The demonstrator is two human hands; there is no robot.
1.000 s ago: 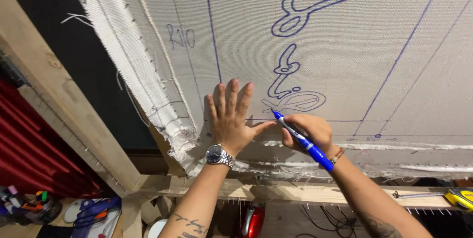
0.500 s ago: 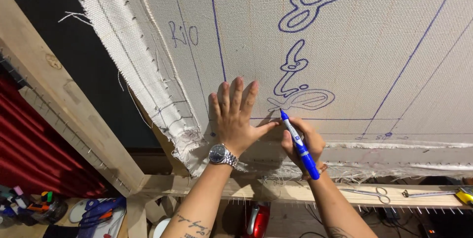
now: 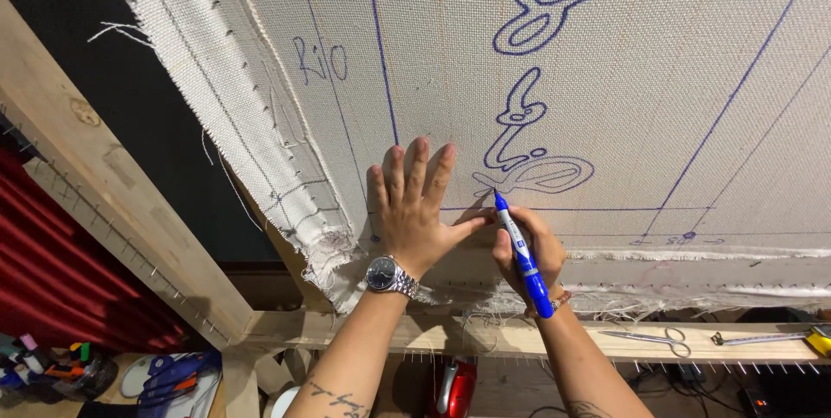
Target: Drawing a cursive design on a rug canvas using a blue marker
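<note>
both arms are bare from the wrist to the lower edge of the view, with no sleeves showing. the left hand [image 3: 415, 210] has a wristwatch [image 3: 387, 275] just below it at 6 o'clock: a round dark dial in a silver metal case on a silver link band. dark script tattoos [image 3: 339, 399] run along the left forearm near the bottom edge. the right hand [image 3: 519, 249] has a thin bracelet [image 3: 561, 300] at its wrist, at about 5 o'clock from the hand. a dark tattoo [image 3: 582, 407] shows on the right forearm low in the view. no rings are visible on the fingers.
</note>
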